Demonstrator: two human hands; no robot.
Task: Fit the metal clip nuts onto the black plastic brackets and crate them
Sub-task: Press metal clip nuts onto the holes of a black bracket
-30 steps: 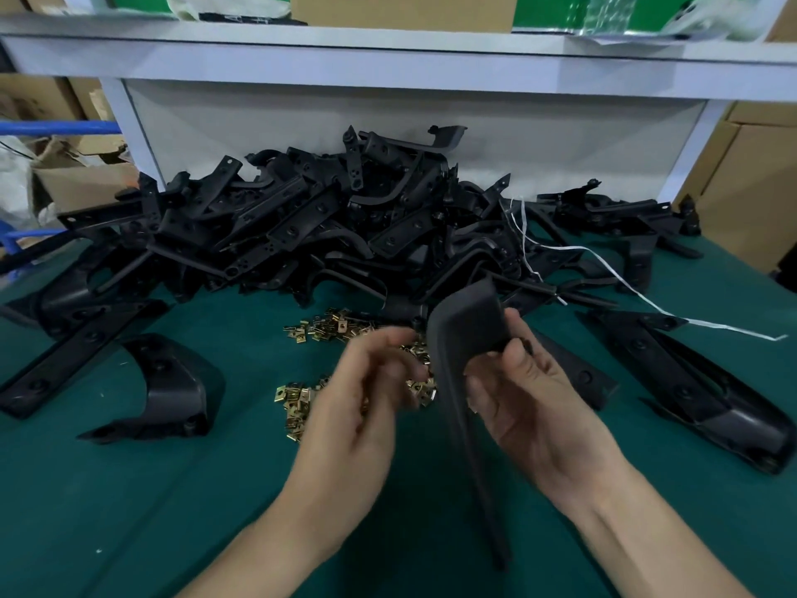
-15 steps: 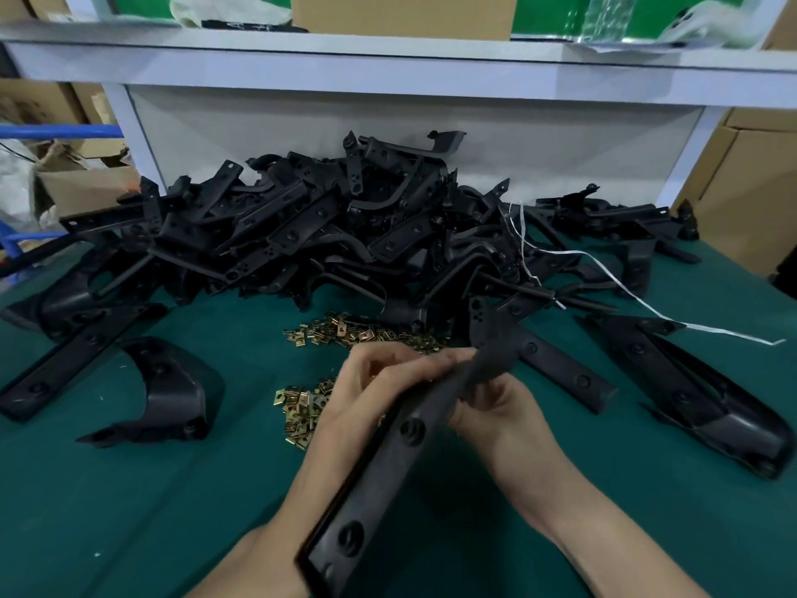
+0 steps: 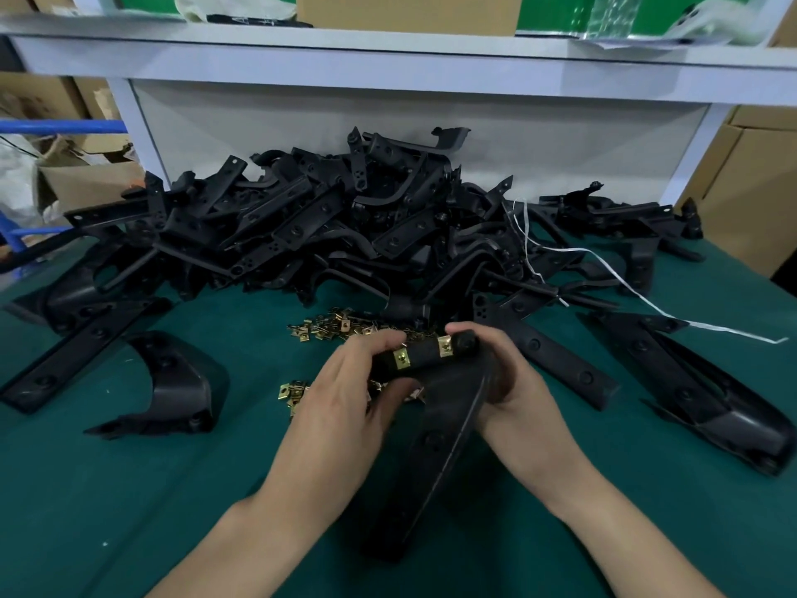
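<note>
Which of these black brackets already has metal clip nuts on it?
The bracket gripped by the left hand and right hand: two brass clip nuts sit on its upper end. Those in the pile show none.

1. The bracket swung round, its long arm pointing near, between the wrists.
2. Its far end turned up, showing two clip nuts.
3. The left hand and right hand gripped that end.

Two brass-gold clip nuts are glinting on a matte black bracket, set against a plain dark-green table cover. A thin white strap is streaking the heap of black brackets, while the shelf frame is showing white and the cartons brown.
</note>
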